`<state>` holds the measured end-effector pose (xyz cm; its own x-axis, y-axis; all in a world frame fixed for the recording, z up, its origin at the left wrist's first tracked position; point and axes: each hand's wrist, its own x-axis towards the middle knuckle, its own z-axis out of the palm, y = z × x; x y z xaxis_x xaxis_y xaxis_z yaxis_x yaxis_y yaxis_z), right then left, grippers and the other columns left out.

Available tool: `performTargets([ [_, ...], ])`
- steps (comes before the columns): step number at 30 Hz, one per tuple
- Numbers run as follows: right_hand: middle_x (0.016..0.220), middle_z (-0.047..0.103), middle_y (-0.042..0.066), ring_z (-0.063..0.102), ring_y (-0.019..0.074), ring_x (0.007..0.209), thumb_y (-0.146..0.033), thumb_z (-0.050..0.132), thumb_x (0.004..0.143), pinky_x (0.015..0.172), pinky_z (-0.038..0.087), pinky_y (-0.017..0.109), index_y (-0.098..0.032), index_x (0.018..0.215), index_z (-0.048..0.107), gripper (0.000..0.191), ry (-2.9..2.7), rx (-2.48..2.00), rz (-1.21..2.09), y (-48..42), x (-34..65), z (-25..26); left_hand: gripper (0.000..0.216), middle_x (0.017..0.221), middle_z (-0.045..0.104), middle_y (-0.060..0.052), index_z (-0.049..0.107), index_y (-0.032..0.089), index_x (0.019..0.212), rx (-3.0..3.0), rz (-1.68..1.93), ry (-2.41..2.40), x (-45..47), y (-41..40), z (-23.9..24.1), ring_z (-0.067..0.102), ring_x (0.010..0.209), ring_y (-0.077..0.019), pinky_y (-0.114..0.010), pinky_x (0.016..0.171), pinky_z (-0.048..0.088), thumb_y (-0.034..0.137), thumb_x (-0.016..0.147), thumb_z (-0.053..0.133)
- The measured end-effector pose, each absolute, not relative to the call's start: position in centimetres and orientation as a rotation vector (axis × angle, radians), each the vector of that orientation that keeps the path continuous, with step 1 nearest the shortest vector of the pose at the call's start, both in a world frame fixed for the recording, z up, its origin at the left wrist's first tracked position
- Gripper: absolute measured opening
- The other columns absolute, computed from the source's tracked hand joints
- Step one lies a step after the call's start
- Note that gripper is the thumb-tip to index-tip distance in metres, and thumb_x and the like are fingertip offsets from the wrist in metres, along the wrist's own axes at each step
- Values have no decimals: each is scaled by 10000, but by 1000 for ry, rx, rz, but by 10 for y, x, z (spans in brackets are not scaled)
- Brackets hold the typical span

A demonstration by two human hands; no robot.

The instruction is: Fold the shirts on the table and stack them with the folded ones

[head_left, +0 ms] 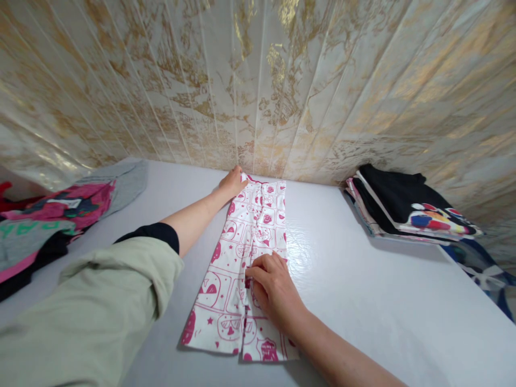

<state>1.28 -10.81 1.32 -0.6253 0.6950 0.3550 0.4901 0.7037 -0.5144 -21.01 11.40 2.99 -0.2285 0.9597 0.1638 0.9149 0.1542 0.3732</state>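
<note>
leggings (245, 263), white with pink print, lie flat and lengthwise on white table (363, 279). left hand (233, 183) pinches far waistband corner by the wall. right hand (272, 287) presses fingertips at mid-seam, fingers curled together. folded clothes stack (407, 209) far right; loose garments (52, 220) left.

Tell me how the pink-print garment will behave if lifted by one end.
Probably floppy: the garment lies flat and thin on the table, with soft folds along its middle. Likely light, being thin cloth. It may slide on the glossy surface, since the left hand pins the far end while the right hand presses the middle.
</note>
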Motion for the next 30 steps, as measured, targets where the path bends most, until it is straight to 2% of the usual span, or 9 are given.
performTargets([
  [3,904,587,34,491,176,869,-3,528,822,863,360,375,-202,888,678,258,-2368,-899,506,-108,13,14,413,1313,521,-155,484,156,1280,2005,631,2347,-209,82,34,528,1201,-272,-368,989,418,284,890,533],
  [5,908,589,33,491,176,872,4,530,813,862,360,374,-204,889,679,267,-2370,-901,507,-109,13,15,316,1240,579,-129,564,165,1202,2222,576,2195,-206,50,29,528,1197,-253,-377,1028,399,211,931,407],
  [7,915,590,34,491,179,878,9,530,808,862,362,373,-205,891,680,274,-2375,-906,507,-109,13,15,366,1258,600,-95,577,205,1220,2357,502,1999,-202,17,18,523,1218,-224,-374,1059,384,187,948,332],
  [11,918,589,37,487,185,890,6,524,815,849,366,364,-203,892,684,273,-2389,-922,501,-110,13,14,495,1557,338,-64,375,252,1457,2436,298,1893,-197,-25,1,284,1432,-253,-452,1163,233,361,976,324],
  [13,919,587,38,483,184,894,5,524,814,841,366,358,-202,898,688,278,-2397,-928,487,-111,13,14,531,1607,224,-28,303,321,1494,2400,172,1897,-195,-28,1,190,1467,-286,-514,1168,172,453,980,287],
  [16,931,585,39,485,183,898,-8,528,816,834,367,351,-211,917,700,285,-2423,-915,448,-111,14,15,542,1624,153,-8,248,381,1508,2328,71,1902,-194,-24,8,136,1478,-303,-544,1164,124,494,978,248],
  [20,1003,608,51,509,196,951,-31,540,822,910,368,395,-220,951,699,278,-2470,-901,388,-116,16,18,558,1627,129,-15,230,374,1515,2288,79,1920,-192,-21,12,106,1484,-297,-541,1167,86,503,972,227],
  [24,1148,625,51,520,202,1116,-24,525,812,1106,223,483,-224,998,656,303,-2591,-761,394,-133,21,23,557,1627,126,-8,231,376,1514,2277,112,1916,-191,-22,10,105,1486,-281,-538,1165,84,492,969,230],
  [30,1031,646,23,551,161,1058,-127,485,894,1115,276,381,-225,962,621,181,-2807,-577,502,-160,25,33,558,1626,137,2,253,374,1506,2247,119,1892,-194,-17,6,106,1486,-273,-533,1166,90,486,960,247],
])
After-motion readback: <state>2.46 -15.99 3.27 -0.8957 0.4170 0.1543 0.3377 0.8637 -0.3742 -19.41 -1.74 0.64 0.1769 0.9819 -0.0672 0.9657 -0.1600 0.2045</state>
